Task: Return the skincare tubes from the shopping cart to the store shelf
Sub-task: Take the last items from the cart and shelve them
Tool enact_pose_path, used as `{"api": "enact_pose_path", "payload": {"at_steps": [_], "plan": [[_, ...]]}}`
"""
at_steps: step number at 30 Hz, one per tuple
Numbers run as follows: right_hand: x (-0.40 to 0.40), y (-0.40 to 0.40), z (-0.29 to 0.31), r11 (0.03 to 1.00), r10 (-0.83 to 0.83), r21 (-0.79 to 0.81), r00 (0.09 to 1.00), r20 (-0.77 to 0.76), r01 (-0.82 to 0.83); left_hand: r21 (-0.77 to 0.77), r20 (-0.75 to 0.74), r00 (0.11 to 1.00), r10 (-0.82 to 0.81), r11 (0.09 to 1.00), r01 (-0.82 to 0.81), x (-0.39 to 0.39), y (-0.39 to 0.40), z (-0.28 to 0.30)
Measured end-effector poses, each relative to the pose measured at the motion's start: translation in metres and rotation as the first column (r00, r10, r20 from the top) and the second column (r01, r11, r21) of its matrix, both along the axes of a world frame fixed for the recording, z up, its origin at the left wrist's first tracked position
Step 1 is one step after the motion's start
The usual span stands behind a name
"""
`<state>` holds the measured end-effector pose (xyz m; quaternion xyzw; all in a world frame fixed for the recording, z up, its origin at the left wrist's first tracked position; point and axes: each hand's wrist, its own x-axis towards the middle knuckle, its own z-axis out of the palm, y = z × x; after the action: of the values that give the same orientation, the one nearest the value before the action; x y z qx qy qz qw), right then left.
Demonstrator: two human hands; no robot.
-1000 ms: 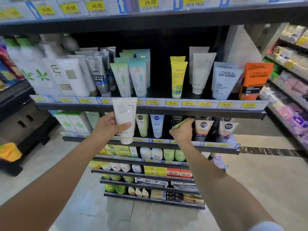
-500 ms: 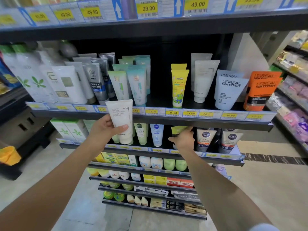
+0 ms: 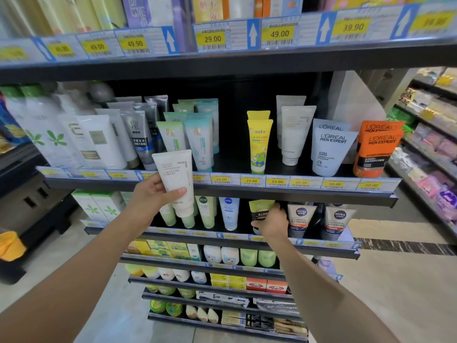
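The left hand (image 3: 148, 199) grips a white Innisfree tube (image 3: 176, 180), cap down, in front of the shelf edge (image 3: 247, 191) — not on any shelf. The right hand (image 3: 272, 222) curls round a green-and-black tube (image 3: 259, 211) standing on the lower shelf (image 3: 321, 246) between a Nivea tube (image 3: 228, 212) and a Nivea Men tube (image 3: 300, 219).

Matt white plastic tube (image 3: 176, 179) — dark, faintly glossy shelf edge (image 3: 247, 191) (likely metal)
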<state>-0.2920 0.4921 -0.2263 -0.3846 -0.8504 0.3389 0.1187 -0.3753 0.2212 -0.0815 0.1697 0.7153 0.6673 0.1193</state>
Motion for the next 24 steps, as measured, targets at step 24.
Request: {"api": "enact_pose_path", "payload": {"at_steps": [24], "plan": [[0.093, -0.004, 0.038, 0.988, -0.045, 0.118, 0.927, -0.373, 0.096, -0.058, -0.129, 0.978, -0.166, 0.986, 0.159, 0.023, 0.026, 0.053]]}}
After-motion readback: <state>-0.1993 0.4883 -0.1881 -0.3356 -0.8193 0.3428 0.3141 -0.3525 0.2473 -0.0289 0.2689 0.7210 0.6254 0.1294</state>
